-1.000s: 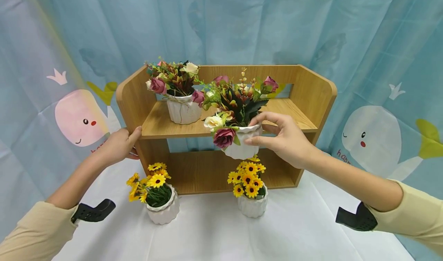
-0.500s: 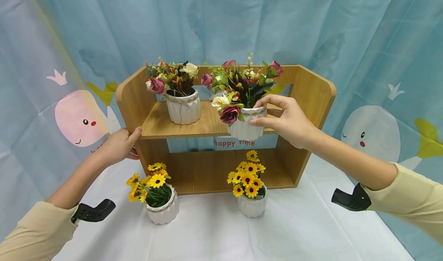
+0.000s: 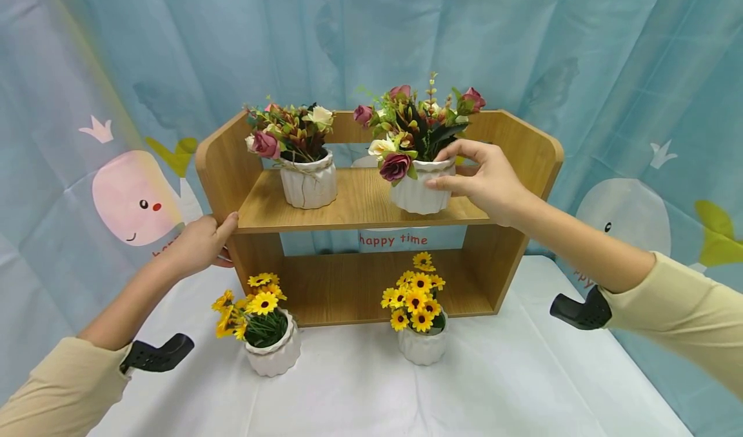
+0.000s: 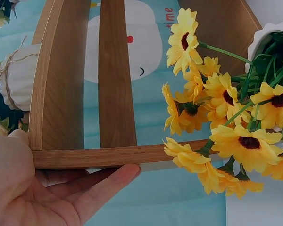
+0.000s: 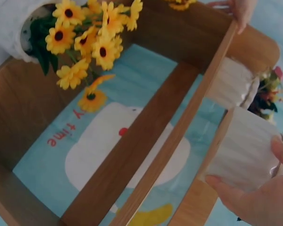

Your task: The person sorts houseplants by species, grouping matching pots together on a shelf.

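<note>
My right hand (image 3: 490, 182) pinches the rim of a white ribbed flowerpot (image 3: 415, 195) with artificial purple and cream roses, thumb outside. The pot is upright over the right half of the top board of a wooden shelf (image 3: 360, 214); whether its base touches the board I cannot tell. In the right wrist view the pot's pale side (image 5: 243, 150) shows between thumb and fingers. At the shelf's left side panel, my left hand (image 3: 194, 247) grips the edge, its fingers (image 4: 108, 188) along the outer face. A similar rose pot (image 3: 310, 182) stands on the top board's left half.
Two white pots with yellow sunflowers stand on the white tablecloth (image 3: 348, 392) before the shelf: a left pot (image 3: 275, 353), tilted, and a right pot (image 3: 422, 347). A blue printed curtain (image 3: 395, 37) hangs behind.
My right hand has carried the rose pot up, slightly right and back, from in front of the shelf to over its top board. My left hand has stayed on the side panel.
</note>
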A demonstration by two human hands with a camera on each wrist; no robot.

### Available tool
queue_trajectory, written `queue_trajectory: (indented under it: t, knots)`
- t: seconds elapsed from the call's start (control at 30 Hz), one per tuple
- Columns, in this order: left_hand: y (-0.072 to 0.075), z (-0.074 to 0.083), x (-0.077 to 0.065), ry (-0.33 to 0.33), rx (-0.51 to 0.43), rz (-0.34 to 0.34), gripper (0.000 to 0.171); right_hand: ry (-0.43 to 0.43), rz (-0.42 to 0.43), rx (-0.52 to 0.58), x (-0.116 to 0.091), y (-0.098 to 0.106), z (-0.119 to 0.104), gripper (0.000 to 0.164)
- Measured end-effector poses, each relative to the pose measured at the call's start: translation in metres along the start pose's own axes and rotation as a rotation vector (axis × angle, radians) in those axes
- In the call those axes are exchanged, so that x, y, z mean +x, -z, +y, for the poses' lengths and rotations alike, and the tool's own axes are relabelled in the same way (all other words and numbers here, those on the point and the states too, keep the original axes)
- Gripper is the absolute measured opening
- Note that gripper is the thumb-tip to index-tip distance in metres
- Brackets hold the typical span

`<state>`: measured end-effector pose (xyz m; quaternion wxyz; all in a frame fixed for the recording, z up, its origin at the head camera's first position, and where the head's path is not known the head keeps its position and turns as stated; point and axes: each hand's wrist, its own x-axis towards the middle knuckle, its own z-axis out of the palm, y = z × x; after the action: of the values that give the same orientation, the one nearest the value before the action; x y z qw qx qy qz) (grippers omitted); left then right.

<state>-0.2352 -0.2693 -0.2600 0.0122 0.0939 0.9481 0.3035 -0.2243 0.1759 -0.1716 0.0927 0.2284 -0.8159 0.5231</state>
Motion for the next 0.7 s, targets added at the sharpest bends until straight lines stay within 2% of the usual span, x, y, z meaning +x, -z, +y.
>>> queue_trajectory:
  t: [0.27,0.7]
  knots:
    - [0.000,0.000,0.000,0.003,0.000,-0.006,0.073,-0.008,0.017,-0.025,0.012,0.010,0.009,0.019]
    - [0.000,0.001,0.000,0.016,0.001,-0.005,0.073,-0.038,0.040,-0.039,0.031,0.014,0.033,0.020]
